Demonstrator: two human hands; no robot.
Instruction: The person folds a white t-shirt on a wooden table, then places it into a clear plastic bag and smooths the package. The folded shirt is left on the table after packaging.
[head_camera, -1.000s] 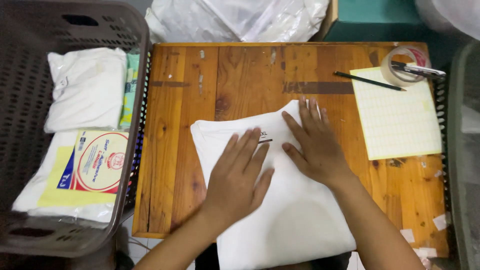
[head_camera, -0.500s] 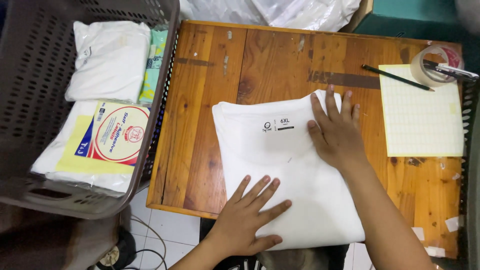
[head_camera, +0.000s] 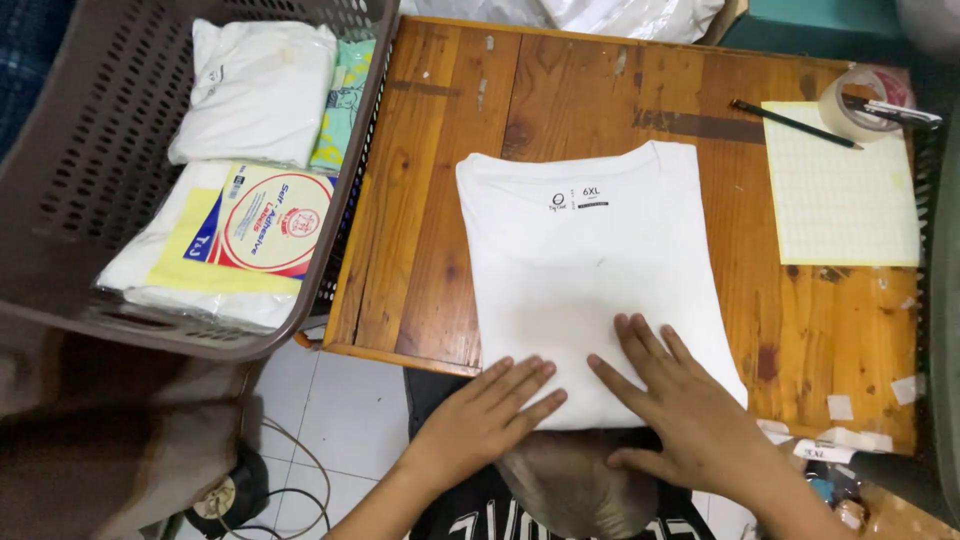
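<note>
A folded white T-shirt (head_camera: 585, 265) lies flat on the wooden table (head_camera: 450, 180), its collar end toward the far side. My left hand (head_camera: 490, 415) rests palm down at the shirt's near left corner, by the table's front edge. My right hand (head_camera: 680, 400) lies flat on the shirt's near edge, fingers spread. Neither hand grips anything.
A grey perforated basket (head_camera: 70, 170) at the left holds folded white garments (head_camera: 255, 90) and a pack of plastic bags (head_camera: 235, 235). On the table's right lie a pale yellow sticker sheet (head_camera: 840, 190), a black pen (head_camera: 795, 123) and a tape roll (head_camera: 850, 100). Cables lie on the tiled floor below.
Both hands have slid from the shirt's middle toward me to its near edge. The view has shifted so the basket and the floor show more.
</note>
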